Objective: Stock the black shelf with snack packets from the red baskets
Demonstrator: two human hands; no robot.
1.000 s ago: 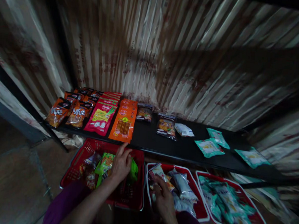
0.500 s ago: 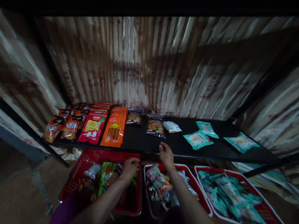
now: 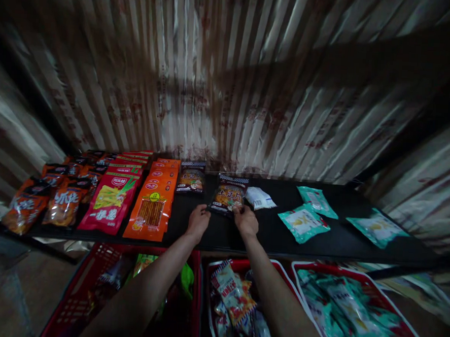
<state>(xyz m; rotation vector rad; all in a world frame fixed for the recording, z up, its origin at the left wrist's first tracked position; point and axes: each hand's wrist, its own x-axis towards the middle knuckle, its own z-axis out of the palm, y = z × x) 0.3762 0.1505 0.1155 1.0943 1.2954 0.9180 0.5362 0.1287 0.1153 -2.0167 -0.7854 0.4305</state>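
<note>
A dark bag of potato chips [image 3: 226, 195] lies on the black shelf, its front facing up. My right hand [image 3: 246, 221] pinches its lower right corner. At the lower left corner, the closed fingers of my left hand [image 3: 199, 222] meet the bag's edge. A matching chip bag [image 3: 192, 177] lies farther left, against the back. Just right of the bag in my hands is a small white packet [image 3: 259, 198], seen from its plain side.
Orange stick-snack packs [image 3: 151, 204], pink packs [image 3: 111, 199] and orange-black bags [image 3: 63, 202] line the left of the shelf. Teal packets [image 3: 303, 223] lie on the right. Below the shelf edge stand red baskets of snacks, one with a white rim [image 3: 295, 268].
Both hands have moved from over the baskets and shelf edge up to the potato chip bag. The bag has turned slightly. My view has moved closer to the shelf.
</note>
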